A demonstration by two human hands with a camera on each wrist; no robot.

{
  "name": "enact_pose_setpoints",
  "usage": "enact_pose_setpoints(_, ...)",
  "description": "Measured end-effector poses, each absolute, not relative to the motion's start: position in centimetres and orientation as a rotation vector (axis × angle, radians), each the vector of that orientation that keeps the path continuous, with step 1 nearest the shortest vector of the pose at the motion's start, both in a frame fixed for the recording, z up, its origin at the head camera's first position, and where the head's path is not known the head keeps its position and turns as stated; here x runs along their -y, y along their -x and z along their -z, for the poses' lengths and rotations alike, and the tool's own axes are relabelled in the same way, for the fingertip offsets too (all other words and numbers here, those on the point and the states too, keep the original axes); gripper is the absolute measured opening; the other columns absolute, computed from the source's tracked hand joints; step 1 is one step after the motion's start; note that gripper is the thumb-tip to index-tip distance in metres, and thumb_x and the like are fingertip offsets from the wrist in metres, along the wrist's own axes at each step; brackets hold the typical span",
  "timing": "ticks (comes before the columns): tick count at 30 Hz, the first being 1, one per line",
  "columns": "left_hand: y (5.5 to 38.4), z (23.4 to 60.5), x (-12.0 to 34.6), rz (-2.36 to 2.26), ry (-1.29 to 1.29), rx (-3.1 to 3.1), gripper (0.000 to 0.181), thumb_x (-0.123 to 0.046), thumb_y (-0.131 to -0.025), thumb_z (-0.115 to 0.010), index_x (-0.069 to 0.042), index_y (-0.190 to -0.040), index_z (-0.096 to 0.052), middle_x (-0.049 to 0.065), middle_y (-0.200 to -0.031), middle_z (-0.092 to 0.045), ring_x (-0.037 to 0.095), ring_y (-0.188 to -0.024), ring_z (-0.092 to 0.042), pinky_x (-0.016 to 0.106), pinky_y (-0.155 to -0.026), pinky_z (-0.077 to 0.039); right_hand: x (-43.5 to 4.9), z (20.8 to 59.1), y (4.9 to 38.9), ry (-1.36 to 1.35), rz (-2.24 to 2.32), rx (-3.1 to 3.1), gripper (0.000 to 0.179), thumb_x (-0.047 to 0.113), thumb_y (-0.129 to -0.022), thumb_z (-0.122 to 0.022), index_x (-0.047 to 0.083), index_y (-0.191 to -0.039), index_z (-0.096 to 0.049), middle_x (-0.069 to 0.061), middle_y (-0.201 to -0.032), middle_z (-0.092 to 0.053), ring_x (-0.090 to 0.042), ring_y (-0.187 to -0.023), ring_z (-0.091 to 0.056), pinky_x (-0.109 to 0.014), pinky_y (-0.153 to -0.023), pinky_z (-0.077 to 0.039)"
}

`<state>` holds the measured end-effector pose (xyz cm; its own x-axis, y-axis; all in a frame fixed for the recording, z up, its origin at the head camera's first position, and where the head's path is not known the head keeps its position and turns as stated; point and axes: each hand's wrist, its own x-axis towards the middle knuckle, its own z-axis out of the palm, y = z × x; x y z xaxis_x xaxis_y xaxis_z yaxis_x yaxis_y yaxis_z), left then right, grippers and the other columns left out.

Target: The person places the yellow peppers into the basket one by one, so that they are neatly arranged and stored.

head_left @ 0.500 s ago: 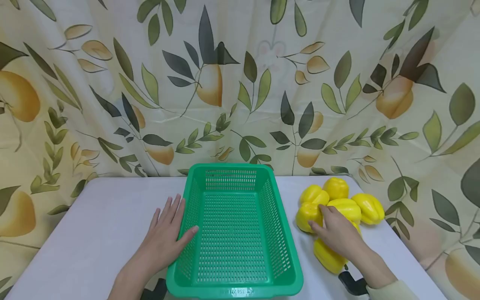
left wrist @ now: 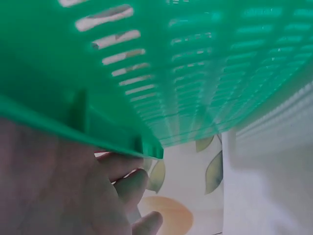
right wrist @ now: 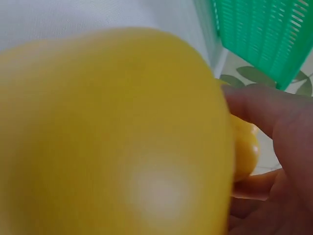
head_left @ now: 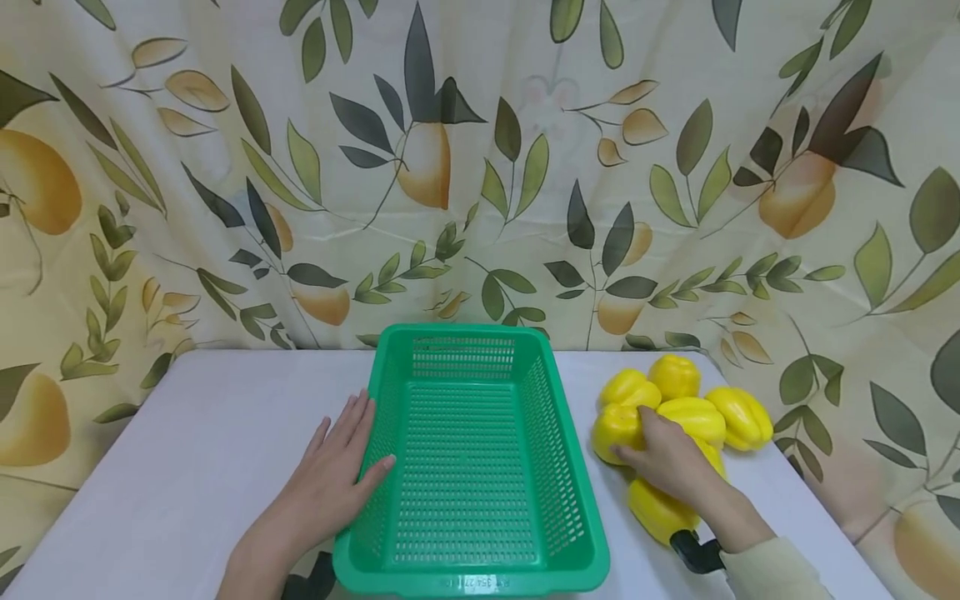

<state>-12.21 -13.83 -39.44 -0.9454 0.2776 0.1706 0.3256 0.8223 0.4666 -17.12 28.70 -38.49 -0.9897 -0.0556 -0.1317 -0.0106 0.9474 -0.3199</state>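
Note:
My left hand (head_left: 326, 471) lies with straight fingers along the left rim of a green plastic basket (head_left: 468, 581), its thumb over the edge. In the left wrist view, the hand (left wrist: 63, 181) is under the rim of the perforated basket wall (left wrist: 195, 73). On the right, my right hand (head_left: 671, 458) grips a yellow bell pepper (head_left: 615, 429) between thumb and fingers. The right wrist view has another yellow pepper (right wrist: 122, 132) close to the camera, hiding part of that grip. Several more yellow bell peppers (head_left: 738, 417) lie clustered around the right hand.
The basket holds nothing and stands mid-table. A white cloth covers the table (head_left: 202, 433). Behind its back edge hangs a curtain (head_left: 480, 167) with a leaf and fruit print. A black wrist mount (head_left: 696, 552) sits by the right sleeve.
My right thumb and fingers have closed slightly on the pepper. The left hand stays at the basket rim; the whole head view has shifted a little.

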Motion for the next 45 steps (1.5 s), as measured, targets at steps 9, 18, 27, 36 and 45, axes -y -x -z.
enact_pose_setpoints(9,12.1,39.8,13.0,0.702,0.463,2.939,0.083,-0.042,-0.099,-0.053,0.002,-0.157,-0.013,0.015,-0.168,-0.006,0.033,-0.155,-0.006,0.061,-0.123,-0.007,-28.8,39.4,17.8,0.119,0.553,-2.882,0.090,0.043,-0.083,-0.077,-0.004,-0.142,-0.027,-0.014,-0.099,-0.060,-0.022,-0.082,-0.055,-0.036,-0.073,-0.047)
enact_pose_setpoints(18,11.9,40.0,13.1,0.689,0.445,2.936,0.082,-0.039,-0.099,-0.054,0.001,-0.157,-0.013,0.015,-0.168,-0.007,0.032,-0.155,-0.006,0.060,-0.123,-0.008,-28.5,40.0,17.8,0.162,0.640,-2.909,0.089,0.028,-0.080,-0.082,-0.003,-0.143,-0.027,-0.019,-0.117,-0.059,-0.026,-0.096,-0.054,-0.042,-0.084,-0.049)
enact_pose_setpoints(27,11.9,40.3,13.1,0.716,0.425,2.937,0.083,-0.037,-0.098,-0.056,0.001,-0.157,-0.013,0.014,-0.168,-0.007,0.032,-0.155,-0.006,0.060,-0.123,-0.009,-28.7,40.3,17.9,0.211,0.681,-2.951,0.087,0.020,-0.078,-0.083,-0.001,-0.143,-0.029,-0.021,-0.122,-0.054,-0.028,-0.100,-0.053,-0.046,-0.086,-0.050)
enact_pose_setpoints(36,11.9,40.2,13.1,0.718,0.423,2.933,0.083,-0.037,-0.097,-0.056,0.002,-0.157,-0.014,0.015,-0.168,-0.007,0.034,-0.155,-0.008,0.060,-0.123,-0.010,-28.6,39.4,17.8,0.162,0.677,-2.958,0.090,0.025,-0.078,-0.082,0.007,-0.147,-0.028,-0.023,-0.126,-0.052,-0.030,-0.103,-0.053,-0.049,-0.086,-0.051)
enact_pose_setpoints(45,11.9,40.0,12.9,0.715,0.421,2.930,0.082,-0.037,-0.097,-0.056,0.001,-0.157,-0.014,0.014,-0.167,-0.008,0.034,-0.155,-0.009,0.060,-0.123,-0.012,-28.7,38.7,17.4,0.160,0.682,-3.013,0.092,0.037,-0.079,-0.079,0.002,-0.148,-0.029,-0.024,-0.133,-0.053,-0.031,-0.106,-0.055,-0.054,-0.089,-0.052)
